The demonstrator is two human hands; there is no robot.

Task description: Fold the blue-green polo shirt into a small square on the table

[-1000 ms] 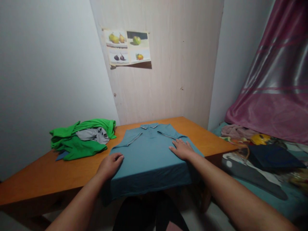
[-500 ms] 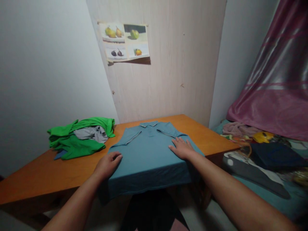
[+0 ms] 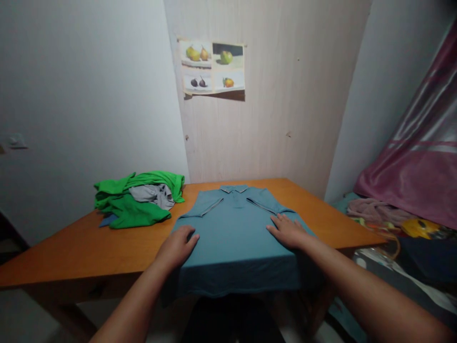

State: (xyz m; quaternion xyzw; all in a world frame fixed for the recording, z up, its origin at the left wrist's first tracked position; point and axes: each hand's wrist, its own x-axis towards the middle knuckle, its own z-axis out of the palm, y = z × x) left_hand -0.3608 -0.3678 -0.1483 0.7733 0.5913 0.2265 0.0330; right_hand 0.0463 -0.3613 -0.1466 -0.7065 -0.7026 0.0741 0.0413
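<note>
A blue-grey polo shirt (image 3: 235,233) lies spread on the wooden table, its collar toward the wall and its short sleeves laid inward over the front. Its hem hangs down over the near table edge. On the shirt's left side rests my left hand (image 3: 179,244), fingers slightly curved and thumb apart, gripping nothing that I can see. Flat on the right side, just below the right sleeve's cuff, lies my right hand (image 3: 288,232) with its fingers spread.
Bright green clothes (image 3: 137,209) are heaped with a grey cloth (image 3: 153,194) on the left of the wooden table (image 3: 117,252). A wall with a fruit picture (image 3: 213,69) stands behind. At right are a pink curtain (image 3: 410,176) and a cluttered lower surface with a yellow item (image 3: 421,228).
My view has turned left, so the table, shirt and clothes appear farther right. Both hands stay on the shirt in nearly the same places.
</note>
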